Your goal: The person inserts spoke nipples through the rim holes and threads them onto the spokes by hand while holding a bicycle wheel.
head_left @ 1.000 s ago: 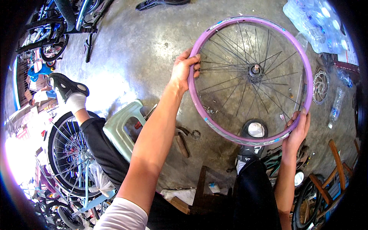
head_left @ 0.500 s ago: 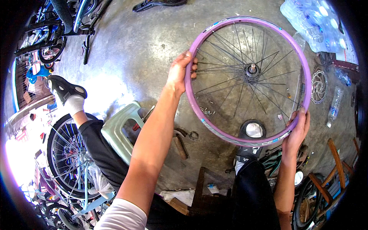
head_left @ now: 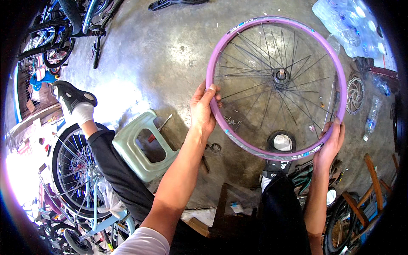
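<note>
- Our left hand clasps the purple-rimmed wheel by its left edge.
- Our right hand grips its lower right, apparently curled underneath.
- We hold it above the floor.

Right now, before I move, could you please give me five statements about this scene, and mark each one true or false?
1. The left hand holds the purple rim. True.
2. The right hand holds a water bottle. False: it grips the rim too.
3. The plastic stool is bright red. False: it is pale green.
4. A bike seat lies on the floor. True.
5. The brake disc is left of the rim. False: it is right of it.
</note>
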The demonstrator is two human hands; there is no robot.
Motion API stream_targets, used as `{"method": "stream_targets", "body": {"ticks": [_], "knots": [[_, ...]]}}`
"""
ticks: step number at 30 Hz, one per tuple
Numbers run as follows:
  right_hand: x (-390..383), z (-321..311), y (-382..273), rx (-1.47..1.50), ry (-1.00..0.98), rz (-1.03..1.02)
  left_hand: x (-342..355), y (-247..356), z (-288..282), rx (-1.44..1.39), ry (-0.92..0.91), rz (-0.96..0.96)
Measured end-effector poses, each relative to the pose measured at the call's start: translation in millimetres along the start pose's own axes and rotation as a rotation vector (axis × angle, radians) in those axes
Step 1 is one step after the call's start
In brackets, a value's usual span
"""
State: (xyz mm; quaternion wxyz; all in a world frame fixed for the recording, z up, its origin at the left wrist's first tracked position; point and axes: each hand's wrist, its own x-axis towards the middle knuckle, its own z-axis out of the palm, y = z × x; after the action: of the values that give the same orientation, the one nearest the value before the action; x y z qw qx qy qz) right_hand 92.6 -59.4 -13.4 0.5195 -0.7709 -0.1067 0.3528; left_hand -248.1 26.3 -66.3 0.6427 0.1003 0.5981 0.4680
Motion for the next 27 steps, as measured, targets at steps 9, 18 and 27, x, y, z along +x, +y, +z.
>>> {"method": "stream_targets", "body": {"ticks": [9,18,27], "knots": [[-2,2,2,-0.068,-0.026,-0.042,14,-3,-11,-0.072,-0.056,-0.022],[-6,1,-11,0.085,-0.04,0.004,-22,7,37,0.426,0.33,0.494],[-8,2,-7,0.035,0.005,-0.13,-91,-37,212,1.022,-0.668,1.016]]}}
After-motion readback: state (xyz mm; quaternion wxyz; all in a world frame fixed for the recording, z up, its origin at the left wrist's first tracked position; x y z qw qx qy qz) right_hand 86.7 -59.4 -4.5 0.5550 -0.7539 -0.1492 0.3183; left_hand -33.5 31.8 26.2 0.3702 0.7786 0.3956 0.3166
